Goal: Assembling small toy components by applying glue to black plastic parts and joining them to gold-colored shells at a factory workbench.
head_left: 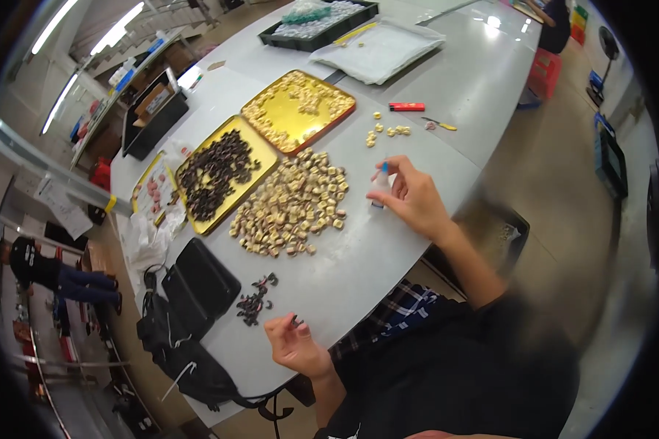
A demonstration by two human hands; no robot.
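Note:
My right hand (415, 196) is closed around a small whitish squeeze bottle (381, 183) with a blue tip, just above the grey table. Nearer my body, my left hand (298, 350) pinches a small dark piece (296, 320) between thumb and fingertips. Beside it lies a little heap of similar dark pieces (253, 301), some with reddish parts. A large pile of small gold-and-brown blocks (293, 205) spreads between my hands and the trays. Beyond my right hand are a few loose gold pieces (372, 137), a red stick-shaped item (406, 107) and a small yellow-handled tool (445, 126).
A yellow tray (260, 155) of dark pieces and another tray (289, 124) of gold pieces stand farther off. A black case (200, 282) and black bag (190, 362) lie at left. Crates, a white packet (379, 55) and other people are around the table.

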